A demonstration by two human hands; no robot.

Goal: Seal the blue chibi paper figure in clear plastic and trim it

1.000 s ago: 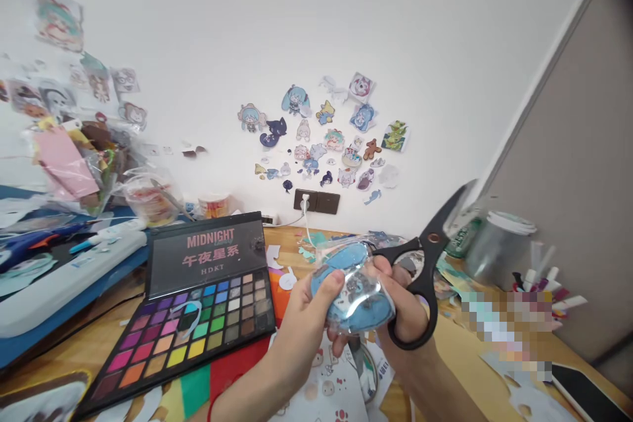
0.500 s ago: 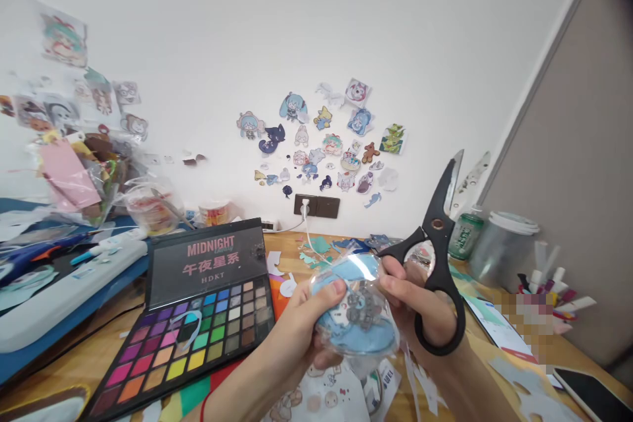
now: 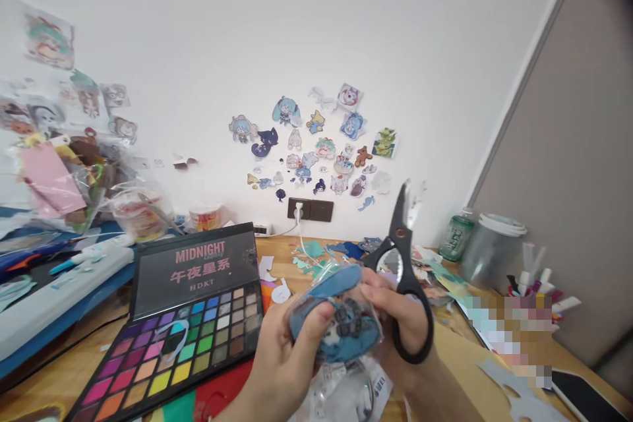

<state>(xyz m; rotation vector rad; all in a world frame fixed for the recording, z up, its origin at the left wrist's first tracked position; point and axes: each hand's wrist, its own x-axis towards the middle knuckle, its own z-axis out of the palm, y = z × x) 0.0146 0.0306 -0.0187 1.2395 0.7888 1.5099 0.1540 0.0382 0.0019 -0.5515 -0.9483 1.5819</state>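
A blue cut-out figure in clear plastic [image 3: 346, 336] is held up at the lower centre. My left hand [image 3: 297, 349] grips its left side, thumb across the front, fingers hidden behind. At its upper right edge my right hand [image 3: 395, 310] pinches the plastic. Black-handled scissors [image 3: 408, 270] also hang on my right hand, a handle loop around it. Their blades point up and look nearly closed, away from the plastic.
An open eyeshadow palette [image 3: 198, 283] lies left. Paper scraps [image 3: 316, 254] are spread behind my hands. A green can [image 3: 455, 236], a lidded tub [image 3: 494, 250], markers [image 3: 534, 283] and a phone [image 3: 588, 395] stand or lie right. A white power strip [image 3: 74, 290] is far left.
The scissors have come lower and left in view, along with my right hand. The blue piece is tilted more and slightly further left. The camera view has shifted a little.
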